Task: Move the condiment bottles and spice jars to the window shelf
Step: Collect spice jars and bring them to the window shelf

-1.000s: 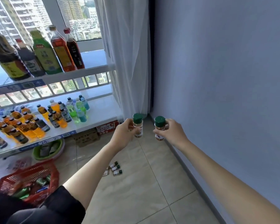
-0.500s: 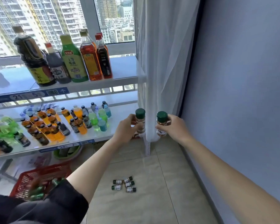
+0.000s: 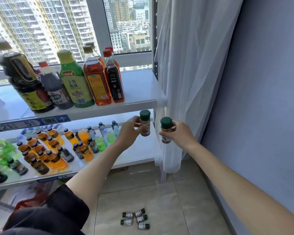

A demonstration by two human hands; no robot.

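Note:
My left hand grips a green-capped spice jar upright, just below the front edge of the white window shelf. My right hand holds a second green-capped spice jar beside it, in front of the shelf's right post. Several tall condiment bottles stand in a row on the left part of that shelf. Several more small green-capped jars lie on the floor tiles below.
A lower shelf carries many small drink bottles. A white sheer curtain hangs right of the shelf post, against a grey wall. A red basket sits on the floor at lower left.
Both hands have risen with their jars from near floor level to just under the window shelf. The view has lifted and turned left, bringing the upper shelf closer.

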